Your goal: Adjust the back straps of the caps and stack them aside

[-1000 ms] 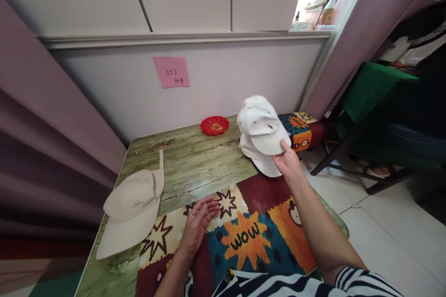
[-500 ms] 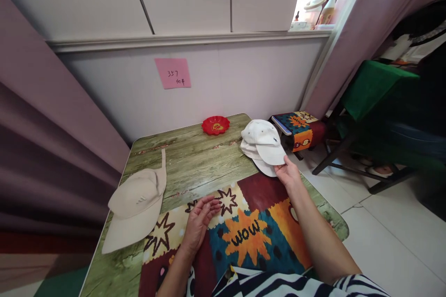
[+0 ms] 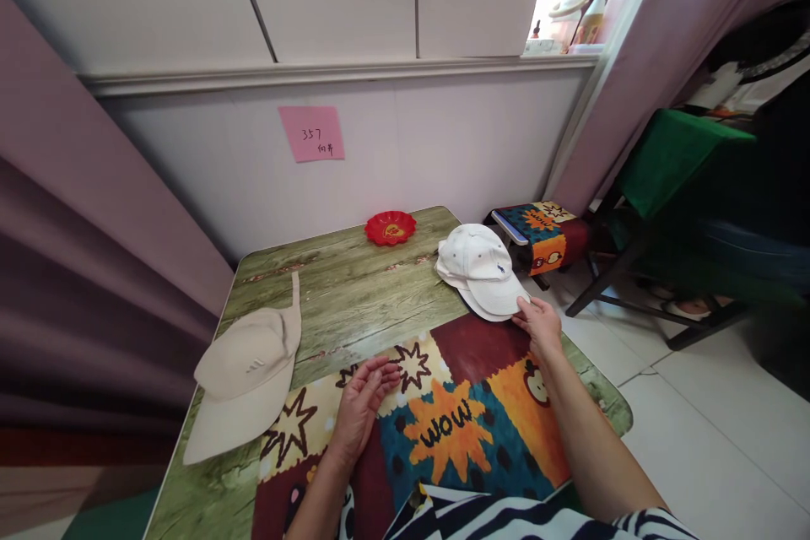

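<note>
A white cap (image 3: 481, 261) with a small dark logo lies on top of other pale caps at the table's right side. My right hand (image 3: 537, 322) pinches the edge of its brim between thumb and fingers. Over the patterned cloth (image 3: 446, 430) my left hand (image 3: 365, 396) rests palm up, fingers loosely curled and apart, holding nothing. A beige cap (image 3: 250, 363) with its strap sticking out sits on the left of the table.
A red scalloped dish (image 3: 391, 228) stands at the back of the wood-patterned table (image 3: 360, 295). Beyond the right edge is a low stool (image 3: 537, 224) with a patterned cover. At the far right, a blurred person is beside a green cloth (image 3: 683, 156).
My right hand has moved slightly right with the brim, and the top white cap has shifted down and to the right over the stack. My left hand has stayed in place.
</note>
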Demonstrator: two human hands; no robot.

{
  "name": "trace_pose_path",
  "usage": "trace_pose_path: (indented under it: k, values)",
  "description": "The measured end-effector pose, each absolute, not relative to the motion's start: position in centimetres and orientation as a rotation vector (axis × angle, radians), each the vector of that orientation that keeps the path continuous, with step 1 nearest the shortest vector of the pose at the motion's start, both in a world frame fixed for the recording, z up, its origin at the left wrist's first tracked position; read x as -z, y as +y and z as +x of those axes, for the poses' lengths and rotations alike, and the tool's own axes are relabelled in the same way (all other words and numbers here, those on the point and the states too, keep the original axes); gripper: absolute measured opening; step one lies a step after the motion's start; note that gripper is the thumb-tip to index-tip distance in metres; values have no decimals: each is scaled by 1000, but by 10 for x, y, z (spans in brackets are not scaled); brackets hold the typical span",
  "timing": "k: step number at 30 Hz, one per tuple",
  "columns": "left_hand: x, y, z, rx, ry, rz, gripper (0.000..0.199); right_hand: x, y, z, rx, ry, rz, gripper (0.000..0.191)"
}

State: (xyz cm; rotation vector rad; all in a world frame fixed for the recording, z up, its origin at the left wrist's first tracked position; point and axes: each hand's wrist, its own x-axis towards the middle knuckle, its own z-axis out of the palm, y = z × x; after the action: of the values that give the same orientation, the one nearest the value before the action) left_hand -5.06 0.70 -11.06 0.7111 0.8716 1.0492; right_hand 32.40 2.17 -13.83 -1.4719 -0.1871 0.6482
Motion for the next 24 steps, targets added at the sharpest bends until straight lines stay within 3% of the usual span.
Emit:
trace_pose_path:
  k: [5, 9, 15, 20, 24]
  values:
    - [115, 8, -51, -1038, 854, 709, 34, 125, 18, 327, -332, -415, -1738, 74]
    - [115, 9, -51, -1034, 850, 717, 35, 106, 31, 308, 193, -976, -1857, 70]
    - [118, 7, -52, -1035, 845, 736, 33, 113, 53, 268, 241, -1207, -2109, 107]
    - [118, 6, -51, -1031, 857, 755, 31, 119, 58, 263, 305, -1284, -2167, 98]
    - [118, 8, -51, -1018, 862, 761, 33, 84, 73, 269, 451, -1289, -2093, 90]
